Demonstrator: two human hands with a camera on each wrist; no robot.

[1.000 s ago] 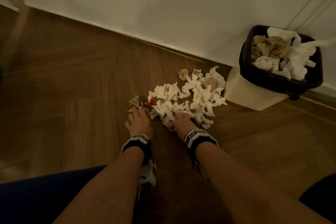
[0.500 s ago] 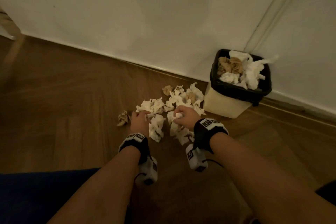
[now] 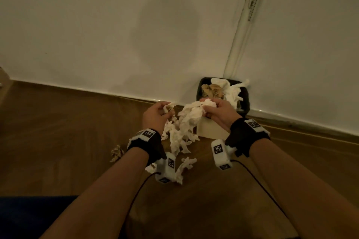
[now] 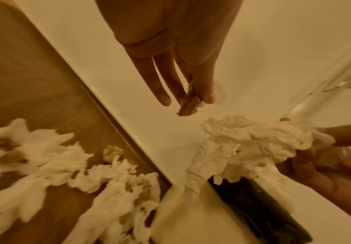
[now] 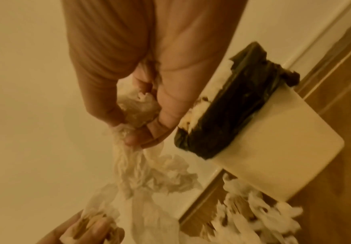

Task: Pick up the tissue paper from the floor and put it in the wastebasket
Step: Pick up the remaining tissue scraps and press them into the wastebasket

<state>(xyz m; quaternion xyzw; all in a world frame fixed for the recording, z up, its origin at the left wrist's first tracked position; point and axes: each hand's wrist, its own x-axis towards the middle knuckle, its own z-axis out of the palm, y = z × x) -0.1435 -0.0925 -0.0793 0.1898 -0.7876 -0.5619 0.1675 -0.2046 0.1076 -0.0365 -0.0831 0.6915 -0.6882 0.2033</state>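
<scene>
My right hand grips a big bunch of white tissue that trails down in front of the wastebasket, a cream bin with a black liner stuffed with white and brown tissue. In the right wrist view its fingers curl round the tissue. My left hand is raised to the left of it and pinches a small brownish tissue scrap between thumb and fingers. More crumpled tissue lies on the wooden floor below both hands.
A white wall with a skirting board runs behind the bin. One brown crumpled tissue lies apart on the floor at the left. My blue-clad leg is at the lower left. Wrist camera cables trail under my forearms.
Both hands have risen from the pile on the floor with tissue in them and moved toward the wastebasket. The head view has tilted up toward the wall.
</scene>
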